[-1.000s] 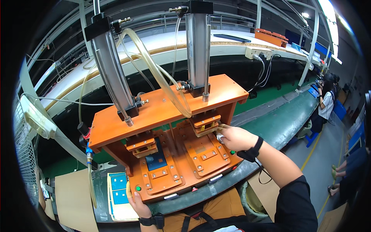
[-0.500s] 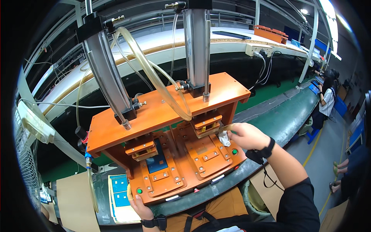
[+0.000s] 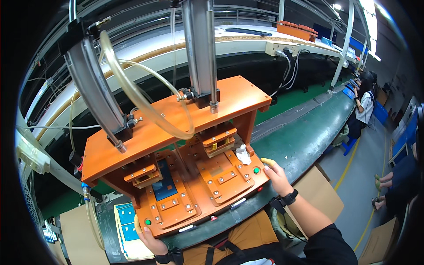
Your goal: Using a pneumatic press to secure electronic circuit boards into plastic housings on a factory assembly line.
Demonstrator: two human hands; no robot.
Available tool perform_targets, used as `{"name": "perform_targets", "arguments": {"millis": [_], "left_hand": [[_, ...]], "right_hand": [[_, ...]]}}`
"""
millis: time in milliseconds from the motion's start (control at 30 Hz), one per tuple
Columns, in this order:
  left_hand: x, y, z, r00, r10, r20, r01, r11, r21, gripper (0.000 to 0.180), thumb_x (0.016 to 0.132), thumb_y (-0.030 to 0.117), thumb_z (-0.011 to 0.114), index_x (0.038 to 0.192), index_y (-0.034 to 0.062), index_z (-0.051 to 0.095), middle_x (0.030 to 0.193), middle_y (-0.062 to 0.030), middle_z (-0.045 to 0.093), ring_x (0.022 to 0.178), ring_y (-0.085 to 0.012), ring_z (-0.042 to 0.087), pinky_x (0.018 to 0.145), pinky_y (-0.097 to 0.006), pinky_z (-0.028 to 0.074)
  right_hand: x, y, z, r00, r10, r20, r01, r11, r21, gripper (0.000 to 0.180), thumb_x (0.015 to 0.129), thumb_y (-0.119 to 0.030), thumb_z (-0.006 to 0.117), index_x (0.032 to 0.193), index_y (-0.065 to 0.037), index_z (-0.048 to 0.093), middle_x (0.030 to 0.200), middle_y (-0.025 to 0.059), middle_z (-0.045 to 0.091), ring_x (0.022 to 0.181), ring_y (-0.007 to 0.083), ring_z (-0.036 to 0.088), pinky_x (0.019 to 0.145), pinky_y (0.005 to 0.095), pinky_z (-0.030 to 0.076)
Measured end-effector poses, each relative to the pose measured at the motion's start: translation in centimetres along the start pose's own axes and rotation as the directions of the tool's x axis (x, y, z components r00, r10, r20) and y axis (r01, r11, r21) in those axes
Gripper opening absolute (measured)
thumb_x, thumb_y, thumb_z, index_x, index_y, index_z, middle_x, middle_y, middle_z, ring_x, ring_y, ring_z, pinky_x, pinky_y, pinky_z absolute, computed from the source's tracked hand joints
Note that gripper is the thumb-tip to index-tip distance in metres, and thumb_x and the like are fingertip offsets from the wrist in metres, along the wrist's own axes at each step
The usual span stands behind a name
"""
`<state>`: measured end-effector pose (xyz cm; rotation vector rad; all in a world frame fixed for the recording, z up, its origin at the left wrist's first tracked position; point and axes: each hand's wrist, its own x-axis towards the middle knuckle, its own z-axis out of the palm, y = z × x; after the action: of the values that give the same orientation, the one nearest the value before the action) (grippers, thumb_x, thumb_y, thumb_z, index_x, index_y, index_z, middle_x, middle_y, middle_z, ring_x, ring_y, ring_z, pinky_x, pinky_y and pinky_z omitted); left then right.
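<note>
Orange press fixture stood on the dark green conveyor bench directly in front of the person, its two nests side by side under a raised top plate. Its left nest held a blue panel; a crumpled white cloth lay at the back of the right nest. The right hand rested against the fixture's front right corner, its fingers loosely extended and holding nothing, the yellow-tipped thumb just beside the right green button. The left hand gripped the front left corner from below, its thumb pressed to the base edge just under the left green button. Two grey pneumatic cylinders rose from the top plate, with a clear hose looping between them. A blue-and-white sheet lay on the bench left of the fixture. Farther down the line at the right sat another person.
</note>
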<state>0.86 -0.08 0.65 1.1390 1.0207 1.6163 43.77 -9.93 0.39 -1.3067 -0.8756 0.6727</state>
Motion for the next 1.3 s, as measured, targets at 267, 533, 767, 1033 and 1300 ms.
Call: {"name": "perform_targets", "arguments": {"millis": [267,533,767,1033,1300], "left_hand": [[-0.2,-0.8,-0.6,0.999,0.029,-0.020,-0.030,0.995,-0.093,0.050,0.101,0.026,0.043,0.142,-0.0032,0.039,0.132,-0.0171,0.053,0.118,-0.0248,0.057,0.101,-0.036,0.047],[-0.1,0.2,0.2,1.000,-0.002,-0.027,-0.001,0.992,-0.129,0.050,0.102,0.026,0.040,0.142,-0.0035,0.038,0.133,-0.0187,0.052,0.120,-0.0247,0.057,0.099,-0.034,0.049],[0.7,-1.1,1.1,0.996,0.093,0.014,-0.091,0.990,-0.108,0.052,0.100,0.026,0.041,0.140,-0.0071,0.043,0.134,-0.0194,0.055,0.122,-0.0317,0.055,0.105,-0.043,0.044],[0.3,-1.1,0.6,0.998,-0.052,-0.041,0.043,0.980,-0.196,0.052,0.099,0.029,0.043,0.138,-0.0055,0.046,0.131,-0.0214,0.057,0.120,-0.0343,0.057,0.103,-0.047,0.046],[0.3,-1.9,-1.6,0.981,-0.188,0.037,0.192,0.964,-0.184,0.065,0.097,0.043,0.040,0.143,-0.0024,0.040,0.138,-0.0235,0.051,0.121,-0.0409,0.054,0.101,-0.052,0.046]], "right_hand": [[-0.6,-0.3,1.6,0.998,0.012,0.060,-0.027,0.970,0.240,0.041,0.103,-0.015,0.042,0.137,0.005,0.047,0.128,0.0084,0.058,0.118,0.0128,0.053,0.103,0.0278,0.040],[6.0,-2.3,-7.3,0.977,0.161,0.138,-0.162,0.987,-0.006,0.043,0.102,-0.033,0.051,0.124,0.003,0.061,0.111,0.0103,0.070,0.099,0.0154,0.066,0.081,0.0272,0.051],[19.0,-1.0,-13.0,0.991,0.116,-0.062,-0.130,0.783,-0.609,0.059,0.090,-0.033,0.068,0.131,0.007,0.055,0.121,0.0215,0.065,0.114,0.0276,0.062,0.098,0.0335,0.048],[28.6,-1.1,-10.3,0.871,0.364,-0.329,-0.350,-0.011,-0.937,0.084,0.078,-0.062,0.066,0.150,-0.027,0.041,0.157,0.0155,0.033,0.144,0.0355,0.031,0.113,0.0509,0.029],[35.7,1.4,-10.0,0.855,0.379,-0.353,-0.381,-0.002,-0.924,0.087,0.076,-0.063,0.070,0.150,-0.029,0.040,0.159,0.0198,0.027,0.144,0.0396,0.027,0.111,0.0518,0.028]]}}
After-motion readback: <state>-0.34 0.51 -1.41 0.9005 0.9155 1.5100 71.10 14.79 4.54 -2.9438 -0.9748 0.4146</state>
